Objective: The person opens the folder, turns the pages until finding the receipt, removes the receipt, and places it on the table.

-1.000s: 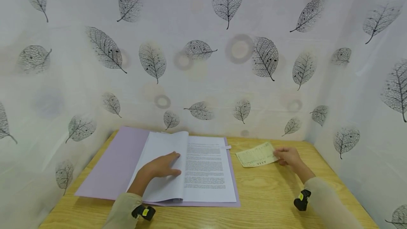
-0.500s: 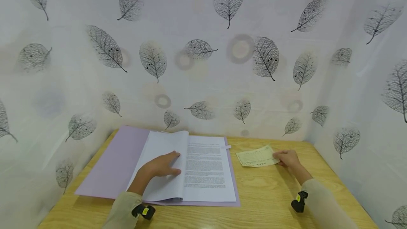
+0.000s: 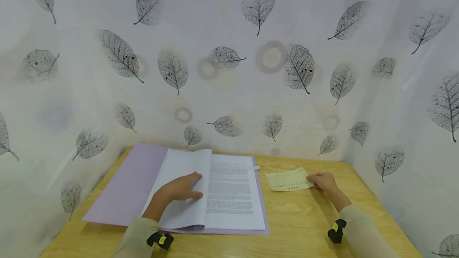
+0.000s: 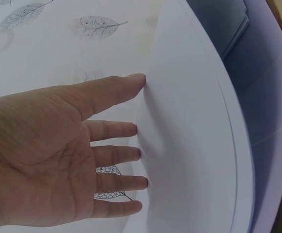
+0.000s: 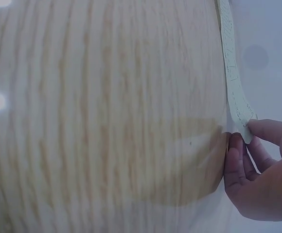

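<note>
A purple folder [image 3: 125, 186] lies spread on the table, with white printed pages [image 3: 231, 190] in it. Across the turned-over sheets [image 4: 194, 126] on its left side, my left hand [image 3: 181, 188] presses with straight, spread fingers; the left wrist view shows the fingertips touching the paper. To the right of the folder, my right hand [image 3: 324, 182] pinches the right end of a pale yellow-green printed slip of paper [image 3: 288, 180] between thumb and fingers. In the right wrist view the slip [image 5: 236, 77] is seen nearly edge-on, close to the tabletop.
Both hands work over a wood-grain table [image 3: 305, 226]. A white curtain with leaf prints [image 3: 229, 86] stands close behind the table and along both sides. A small pale tab [image 3: 255, 167] sticks out from the folder's right edge.
The slip has tilted and come down lower toward the tabletop, with my right hand shifting slightly down along with it. My left hand stays in place on the sheets.
</note>
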### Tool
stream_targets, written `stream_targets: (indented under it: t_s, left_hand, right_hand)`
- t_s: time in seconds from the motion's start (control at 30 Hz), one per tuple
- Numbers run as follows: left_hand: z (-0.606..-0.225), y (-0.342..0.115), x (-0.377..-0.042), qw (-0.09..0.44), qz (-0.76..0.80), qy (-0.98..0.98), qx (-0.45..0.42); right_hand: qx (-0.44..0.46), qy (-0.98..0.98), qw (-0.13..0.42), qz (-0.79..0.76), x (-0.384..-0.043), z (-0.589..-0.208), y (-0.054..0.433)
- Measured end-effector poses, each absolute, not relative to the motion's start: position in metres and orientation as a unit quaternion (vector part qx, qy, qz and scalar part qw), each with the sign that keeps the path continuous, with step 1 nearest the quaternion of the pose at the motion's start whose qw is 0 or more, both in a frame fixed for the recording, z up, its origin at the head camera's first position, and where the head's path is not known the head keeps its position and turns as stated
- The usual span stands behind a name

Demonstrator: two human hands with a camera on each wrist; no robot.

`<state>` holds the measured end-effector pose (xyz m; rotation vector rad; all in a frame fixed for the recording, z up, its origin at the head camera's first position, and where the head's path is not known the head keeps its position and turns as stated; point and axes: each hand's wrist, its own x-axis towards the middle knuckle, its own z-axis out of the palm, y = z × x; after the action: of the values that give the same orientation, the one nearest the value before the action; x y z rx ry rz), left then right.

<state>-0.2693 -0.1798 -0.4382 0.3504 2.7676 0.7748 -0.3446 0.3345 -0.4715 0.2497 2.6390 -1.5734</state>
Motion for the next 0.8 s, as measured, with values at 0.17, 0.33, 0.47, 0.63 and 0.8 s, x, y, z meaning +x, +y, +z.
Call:
stream_targets:
  t_s: [0.17,0.33,0.47,0.63,0.8]
  left_hand:
    - [-0.4405,-0.1806,-0.2678,0.122,0.266,0.948,0.122]
    - [-0.4379,-0.1809,-0.2692,0.115,0.260,0.950,0.128]
    - [-0.4373,-0.1812,-0.2698,0.115,0.258,0.951,0.126]
    - [-0.4394,-0.1808,-0.2695,0.121,0.260,0.949,0.128]
    - [-0.4389,-0.1796,-0.2699,0.120,0.258,0.950,0.127]
  right_hand:
    - [0.084,0.858,0.025,-0.506,-0.3440,-0.4751,0.3369]
    - [0.087,0.860,0.018,-0.503,-0.3463,-0.4747,0.3380]
    - [0.092,0.853,0.018,-0.513,-0.3480,-0.4749,0.3387]
    - [0.089,0.849,0.031,-0.519,-0.3472,-0.4752,0.3401]
    - [0.076,0.853,0.033,-0.516,-0.3450,-0.4723,0.3406]
